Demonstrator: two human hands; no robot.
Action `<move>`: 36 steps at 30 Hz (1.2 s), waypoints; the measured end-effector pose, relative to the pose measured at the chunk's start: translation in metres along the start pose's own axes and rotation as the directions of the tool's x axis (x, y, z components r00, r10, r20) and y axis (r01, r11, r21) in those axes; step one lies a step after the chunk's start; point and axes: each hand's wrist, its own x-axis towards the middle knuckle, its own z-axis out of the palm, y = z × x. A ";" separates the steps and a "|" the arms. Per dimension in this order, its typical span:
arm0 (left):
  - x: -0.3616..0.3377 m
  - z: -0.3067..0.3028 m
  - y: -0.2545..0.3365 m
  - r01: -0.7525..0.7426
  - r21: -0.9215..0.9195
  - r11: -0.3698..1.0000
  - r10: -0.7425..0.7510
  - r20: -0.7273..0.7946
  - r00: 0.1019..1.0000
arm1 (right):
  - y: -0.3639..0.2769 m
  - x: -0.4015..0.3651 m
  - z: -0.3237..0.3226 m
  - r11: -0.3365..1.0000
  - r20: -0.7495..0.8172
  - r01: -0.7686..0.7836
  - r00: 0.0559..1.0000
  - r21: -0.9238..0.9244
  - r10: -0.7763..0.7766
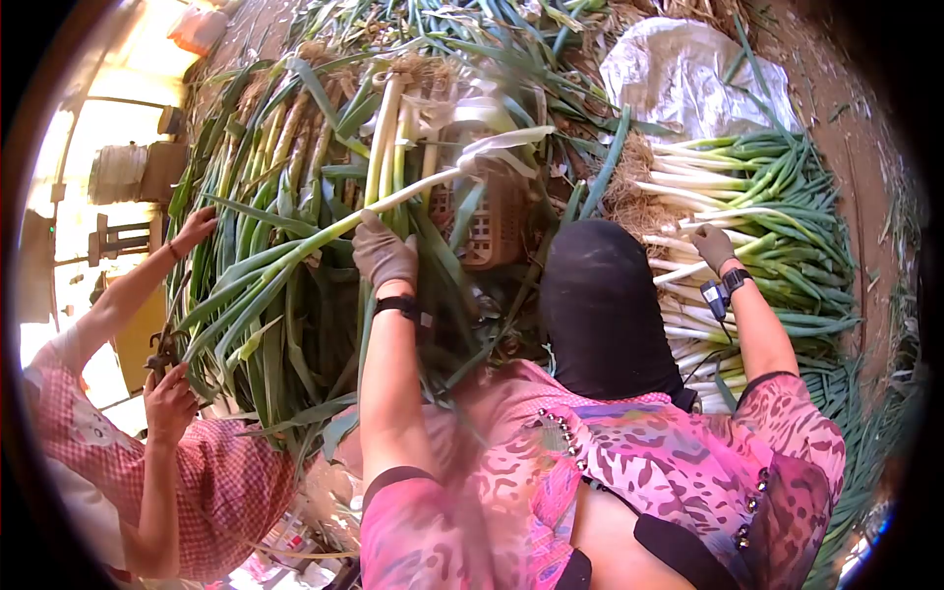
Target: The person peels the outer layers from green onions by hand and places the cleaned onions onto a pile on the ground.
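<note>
I am looking down over the feed, and the left hand (383, 253), gloved, is clenching around a single green onion stalk (418, 187). It is holding the stalk low on the pale shank, so the white end is pointing away and the green leaves are trailing back past the wrist. The stalk is lying across the loose heap (285, 295) of tangled, leafy onions that is spreading out ahead of and beside this hand. The right hand (712, 246), also gloved, is resting on the white shanks of the stacked pile (777, 197), with its fingers curling over them; I cannot tell whether it is gripping one. That pile is lying with its shanks all one way, and I am judging it the finished share. By my reading the loose heap is holding much more, so most of the work is remaining. A brown plastic basket (492, 231) is sitting just beyond the left hand, and a white sack (688, 74) is lying beyond the stacked pile. Out past the left hand, a co-worker's hand (194, 228) is touching the heap's leaves, and their other hand (169, 401) is holding something dark that I cannot make out.
</note>
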 end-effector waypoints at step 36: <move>0.057 -0.127 -0.022 0.438 -0.887 0.146 0.348 0.461 0.817 | -0.529 -0.087 0.009 -0.019 0.150 -0.295 0.541 0.955 -0.827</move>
